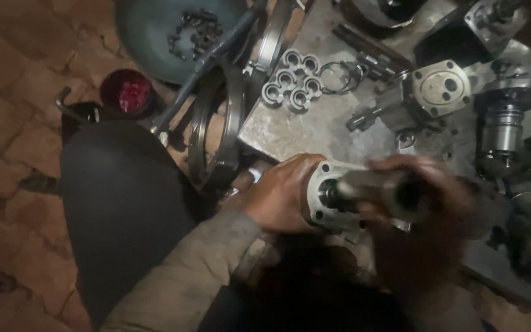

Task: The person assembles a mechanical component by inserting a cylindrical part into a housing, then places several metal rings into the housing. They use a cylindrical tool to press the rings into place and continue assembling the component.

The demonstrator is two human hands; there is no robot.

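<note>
My left hand (281,193) grips a pale grey metal housing (324,190) with bolt holes in its flange, held over the near edge of a metal plate (302,129). My right hand (428,203), blurred with motion, is closed around a dark metal cylinder (379,190) that pokes from the housing's face. My dark trouser knee (121,197) is at the left.
A cluster of round metal pistons (290,86) and a wire ring (339,77) lie on the plate. Machined pump parts (440,89) and a shaft assembly (502,126) stand at right. A blue bowl (155,37) with bolts, a red cap (129,92) and steel rings (216,123) lie at left.
</note>
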